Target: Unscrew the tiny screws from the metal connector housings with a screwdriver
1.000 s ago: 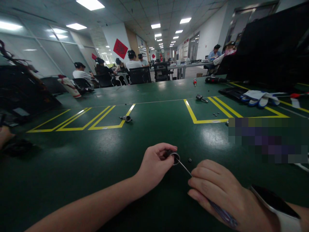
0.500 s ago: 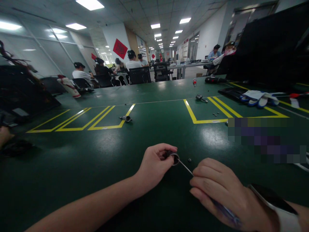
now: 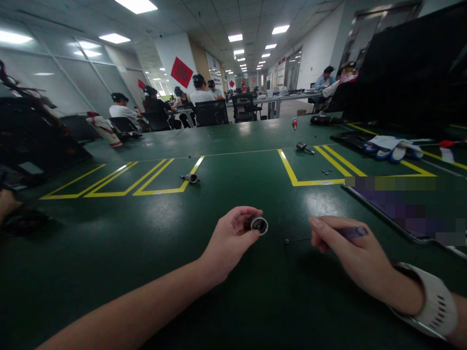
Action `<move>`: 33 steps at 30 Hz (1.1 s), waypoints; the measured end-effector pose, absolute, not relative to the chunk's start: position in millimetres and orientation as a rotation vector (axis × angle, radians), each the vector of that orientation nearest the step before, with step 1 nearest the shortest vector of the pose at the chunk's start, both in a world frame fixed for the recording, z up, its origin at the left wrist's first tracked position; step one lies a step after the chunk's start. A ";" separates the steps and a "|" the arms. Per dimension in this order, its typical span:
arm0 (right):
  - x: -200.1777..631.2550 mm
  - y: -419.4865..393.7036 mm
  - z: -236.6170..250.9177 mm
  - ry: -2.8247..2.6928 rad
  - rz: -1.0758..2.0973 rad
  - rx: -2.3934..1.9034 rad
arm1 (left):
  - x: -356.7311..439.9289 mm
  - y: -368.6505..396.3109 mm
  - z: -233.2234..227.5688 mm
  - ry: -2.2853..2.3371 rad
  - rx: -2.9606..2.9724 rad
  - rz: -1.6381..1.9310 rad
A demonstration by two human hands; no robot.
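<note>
My left hand (image 3: 230,236) holds a small round metal part (image 3: 259,225) between thumb and fingers, its ringed face turned toward me, just above the green table (image 3: 153,243). My right hand (image 3: 350,253) grips a thin screwdriver with a purple handle (image 3: 352,233). The thin shaft lies level and points left. Its tip rests on or at a tiny black screw (image 3: 287,240) on the table, a short way right of the round part. A white watch band sits on my right wrist.
Yellow tape lines (image 3: 292,172) mark boxes on the table. A small metal part (image 3: 190,178) lies to the left, another one (image 3: 302,146) at the back, several tiny screws (image 3: 326,171) nearby. White-blue gloves (image 3: 392,146) lie right. People sit at far desks.
My right hand pulled the screwdriver out of the round part and swung right, laying the shaft level with its tip at the small screw. My left hand lifted the part slightly.
</note>
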State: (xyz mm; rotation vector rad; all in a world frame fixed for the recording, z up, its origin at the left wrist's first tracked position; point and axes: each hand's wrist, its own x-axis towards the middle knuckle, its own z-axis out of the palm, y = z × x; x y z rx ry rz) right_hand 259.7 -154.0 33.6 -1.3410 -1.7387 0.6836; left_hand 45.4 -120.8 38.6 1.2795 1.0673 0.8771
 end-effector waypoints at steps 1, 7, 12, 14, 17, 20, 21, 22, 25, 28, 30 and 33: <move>258.8 -153.6 33.0 -1.751 0.691 -1.333 | 45.3 -120.4 37.9 1.065 1.273 0.882; 257.0 -152.1 32.4 -1.815 0.693 -1.317 | 44.9 -120.3 36.9 1.068 1.248 0.879; 257.4 -153.9 35.8 -1.849 0.689 -1.320 | 45.8 -119.6 37.4 1.055 1.217 0.906; 256.5 -155.5 36.0 -1.873 0.647 -1.303 | 46.2 -119.7 38.2 1.051 1.206 0.912; 254.2 -158.8 35.5 -1.905 0.540 -1.225 | 46.3 -120.5 39.5 1.050 1.206 0.892; 252.5 -163.5 36.8 -1.925 0.449 -1.065 | 45.6 -120.9 39.3 1.050 1.209 0.887; 252.3 -165.4 37.8 -1.932 0.418 -0.993 | 45.4 -120.9 38.9 1.050 1.210 0.892; 252.2 -167.4 38.9 -1.943 0.390 -0.920 | 45.2 -120.9 38.3 1.050 1.210 0.898; 251.7 -172.8 41.4 -2.003 0.327 -0.762 | 45.7 -121.5 37.0 1.048 1.211 0.908; 250.0 -175.1 42.0 -2.070 0.325 -0.724 | 47.7 -123.7 36.3 1.020 1.231 0.894; 248.1 -174.8 42.0 -2.095 0.352 -0.722 | 49.4 -125.6 35.8 0.997 1.253 0.881; 245.5 -173.5 42.1 -2.126 0.386 -0.726 | 51.2 -128.0 34.9 0.974 1.274 0.866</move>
